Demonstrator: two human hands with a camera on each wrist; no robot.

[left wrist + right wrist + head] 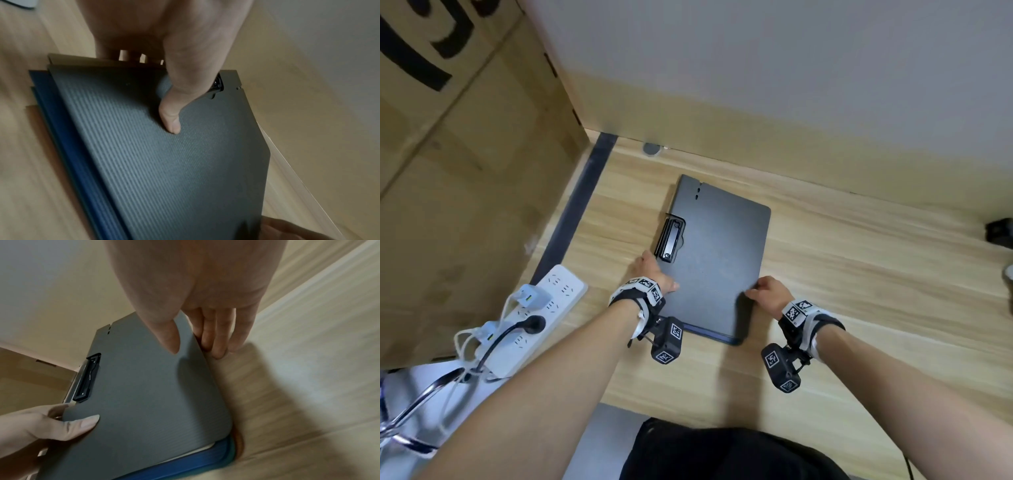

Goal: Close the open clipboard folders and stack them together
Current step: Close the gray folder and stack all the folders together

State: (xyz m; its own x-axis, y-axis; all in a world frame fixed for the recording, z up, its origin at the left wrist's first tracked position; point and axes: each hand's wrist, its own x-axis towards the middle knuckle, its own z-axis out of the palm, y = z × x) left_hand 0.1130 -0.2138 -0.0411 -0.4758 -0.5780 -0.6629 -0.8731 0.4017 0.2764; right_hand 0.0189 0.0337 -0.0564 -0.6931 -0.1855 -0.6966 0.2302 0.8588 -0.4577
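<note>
A closed dark grey clipboard folder [717,260] with a black clip [671,240] on its left edge lies on top of a blue folder [722,338], of which only a thin strip shows at the near edge. My left hand [658,274] pinches the grey folder's left edge just below the clip, thumb [170,120] on the cover and fingers underneath. My right hand [765,293] holds the right edge, thumb [169,337] on top and fingers [218,340] down along the side. The blue folder [68,129] sticks out slightly from under the grey folder [144,394].
The folders lie on a wooden desk [859,274] close to a pale wall. A large cardboard box [465,171] stands on the left. A white power strip [544,315] with plugs and cables lies at the near left. A small black object [1000,233] sits at the far right.
</note>
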